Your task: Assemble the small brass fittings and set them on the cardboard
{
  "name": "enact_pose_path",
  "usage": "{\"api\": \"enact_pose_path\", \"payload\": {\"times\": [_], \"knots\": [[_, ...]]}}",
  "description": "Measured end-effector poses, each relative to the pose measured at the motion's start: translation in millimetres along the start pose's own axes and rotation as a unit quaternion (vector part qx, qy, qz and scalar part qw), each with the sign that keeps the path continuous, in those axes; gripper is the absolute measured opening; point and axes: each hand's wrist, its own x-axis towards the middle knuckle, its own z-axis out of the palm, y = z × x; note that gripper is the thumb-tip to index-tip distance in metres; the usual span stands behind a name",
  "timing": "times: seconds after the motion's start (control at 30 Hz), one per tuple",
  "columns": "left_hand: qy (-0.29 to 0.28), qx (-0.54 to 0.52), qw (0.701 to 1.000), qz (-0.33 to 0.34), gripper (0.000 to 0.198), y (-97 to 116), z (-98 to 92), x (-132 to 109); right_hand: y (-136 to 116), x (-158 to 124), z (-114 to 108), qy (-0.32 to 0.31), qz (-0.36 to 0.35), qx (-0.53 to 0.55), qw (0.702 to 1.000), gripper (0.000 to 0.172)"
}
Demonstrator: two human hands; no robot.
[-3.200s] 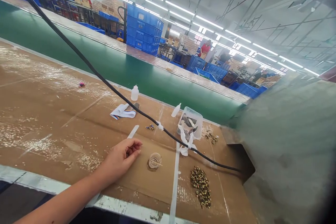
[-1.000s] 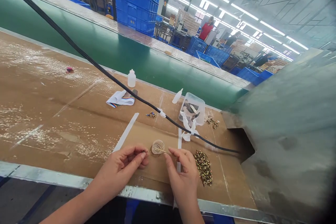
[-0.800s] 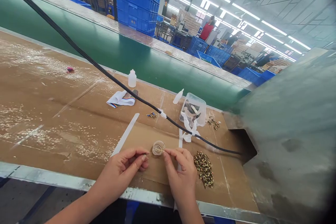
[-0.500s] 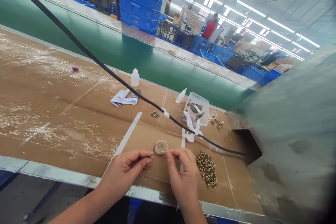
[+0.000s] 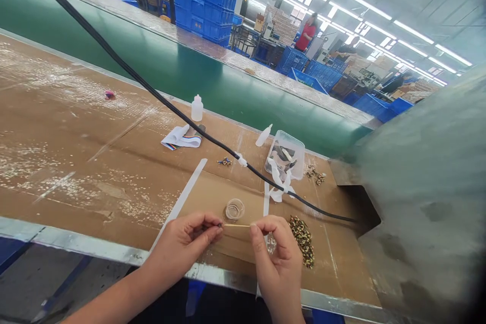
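My right hand (image 5: 279, 253) pinches one end of a thin pale stick (image 5: 237, 225), which lies level between my two hands. At its other end, the stick's tip meets a tiny dark piece (image 5: 220, 225) between the thumb and forefinger of my left hand (image 5: 190, 238). Just beyond the stick stands a small round clear cup (image 5: 234, 209) on the cardboard. A pile of small black and gold pieces (image 5: 301, 240) lies to the right, partly behind my right hand.
A black cable (image 5: 178, 111) crosses the view diagonally above the table. Farther back are a white bottle (image 5: 197, 108), a folded striped strap (image 5: 181, 137), a small tube (image 5: 264, 135) and a clear plastic box (image 5: 299, 162). A metal panel (image 5: 425, 187) rises at the right.
My right hand has moved slightly right and toward me. The stick has come away from over the cup, and its tip now meets the piece in my left hand.
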Motion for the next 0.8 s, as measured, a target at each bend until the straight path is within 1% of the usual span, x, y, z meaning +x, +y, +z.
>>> {"api": "enact_pose_path", "payload": {"times": [0.23, 0.4, 0.6, 0.8], "knots": [[-0.003, 0.015, 1.0, 0.01, 0.018, 3, 0.9, 1, -2, 1, 3, -0.021, -0.01, -0.025, 0.999, 0.013], [-0.002, 0.021, 1.0, 0.009, 0.017, 5, 0.9, 2, -4, 1, 2, -0.022, -0.011, -0.031, 0.999, 0.013], [0.004, 0.02, 1.0, 0.018, 0.016, 4, 1.1, 2, -4, 2, 2, -0.032, -0.016, -0.05, 0.998, 0.013], [0.01, 0.023, 0.999, 0.034, 0.015, 0, 2.2, 2, -12, 6, 2, -0.028, -0.065, -0.087, 0.994, 0.008]]}}
